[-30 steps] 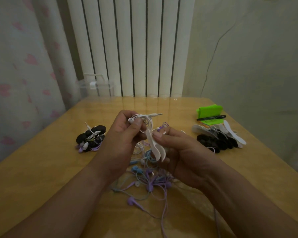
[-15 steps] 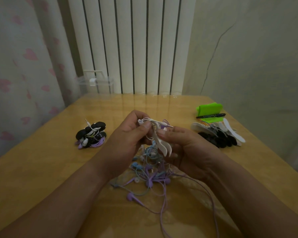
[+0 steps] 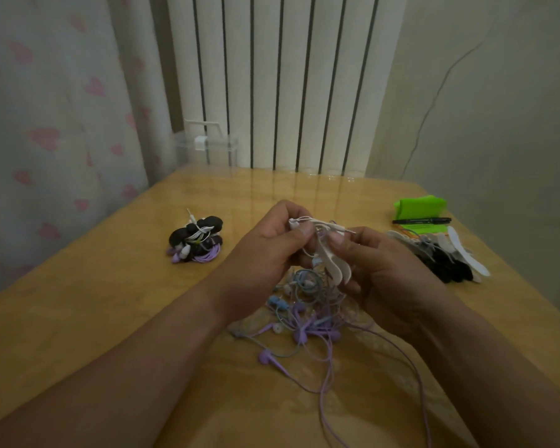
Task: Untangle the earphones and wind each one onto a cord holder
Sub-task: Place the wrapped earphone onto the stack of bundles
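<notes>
Above the table's middle, my left hand (image 3: 265, 253) pinches a white earphone cord (image 3: 317, 222) near its earbud end. My right hand (image 3: 379, 273) grips a white cord holder (image 3: 335, 268) whose two flaps hang down, and its thumb presses the cord's plug end against the holder's top. Under both hands lies a tangle of purple and blue earphones (image 3: 307, 321) on the wooden table (image 3: 110, 302). A purple cord (image 3: 411, 367) runs from the tangle toward the near edge.
A pile of wound earphones on black holders (image 3: 196, 242) lies at the left. Spare black and white holders (image 3: 446, 257) lie at the right, behind them a green pad (image 3: 419, 205) with a black pen (image 3: 421, 220). A clear box (image 3: 207, 147) stands at the far edge.
The white cord's plug end came down from pointing right above my hands onto the holder's top. My hands drew closer together. The view shifted slightly.
</notes>
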